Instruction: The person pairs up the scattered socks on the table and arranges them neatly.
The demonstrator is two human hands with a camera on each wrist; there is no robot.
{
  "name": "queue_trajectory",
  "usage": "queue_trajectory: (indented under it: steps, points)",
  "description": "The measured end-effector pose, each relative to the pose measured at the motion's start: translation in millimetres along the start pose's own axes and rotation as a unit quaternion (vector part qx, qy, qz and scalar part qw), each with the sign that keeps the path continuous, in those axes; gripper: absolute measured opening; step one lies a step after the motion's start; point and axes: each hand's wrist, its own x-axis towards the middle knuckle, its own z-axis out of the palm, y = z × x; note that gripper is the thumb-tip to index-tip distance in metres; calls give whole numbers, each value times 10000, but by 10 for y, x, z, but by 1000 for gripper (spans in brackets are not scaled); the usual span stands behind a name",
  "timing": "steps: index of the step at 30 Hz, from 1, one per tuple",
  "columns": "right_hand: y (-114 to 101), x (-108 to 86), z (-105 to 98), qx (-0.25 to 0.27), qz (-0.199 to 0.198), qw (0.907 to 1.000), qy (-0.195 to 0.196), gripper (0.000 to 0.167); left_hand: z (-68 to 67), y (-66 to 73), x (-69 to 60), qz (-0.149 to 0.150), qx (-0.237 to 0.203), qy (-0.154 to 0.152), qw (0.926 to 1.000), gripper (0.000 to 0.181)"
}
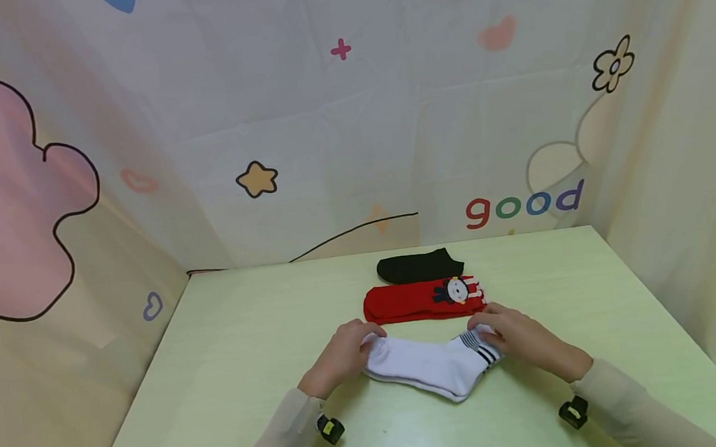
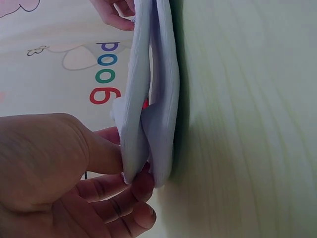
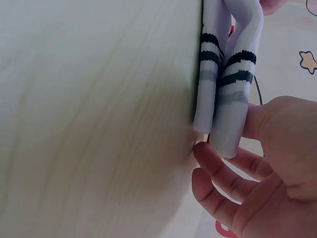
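Observation:
A pair of white socks (image 1: 416, 367) with dark stripes at the cuffs lies one over the other near the middle of the table. My left hand (image 1: 345, 353) is at the toe end, thumb on the upper sock (image 2: 134, 89) and fingertips beneath it, pinching it. The lower sock (image 2: 166, 119) rests on the table. At the striped cuff end, my right hand (image 1: 527, 340) pinches the upper sock's cuff (image 3: 230, 119) between thumb and fingers. Just behind lie red socks (image 1: 402, 303) with a cartoon face, and beyond them black socks (image 1: 417, 268).
The pale green table (image 1: 236, 359) ends at a printed curtain (image 1: 325, 128) at the back and sides. Each forearm wears a dark strap device, one on the left wrist (image 1: 331, 429) and one on the right wrist (image 1: 574, 412).

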Motion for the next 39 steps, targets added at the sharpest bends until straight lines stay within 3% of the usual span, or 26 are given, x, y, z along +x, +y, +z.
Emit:
queue_trajectory:
  steps: [10, 19, 27, 34, 39]
  points:
    - [5, -16, -8, 28, -92, 10000, 28, 24, -22, 8, -12, 53, 23, -31, 10000, 27]
    - [13, -45, -33, -300, -95, 9995, 65, 29, -74, 19, -28, 70, 160, -69, 9998, 25]
    - [-35, -98, -92, -395, -230, 9989, 132, 31, -88, 36, -97, 415, 316, 201, 9984, 22]
    - [-129, -143, -85, -583, -604, 9948, 573, 36, -80, 108, -169, 459, 350, 519, 9970, 32]
    - [-175, -165, -68, -605, -938, 9904, 810, 39, -84, 172, -206, 884, 379, 693, 9930, 37]
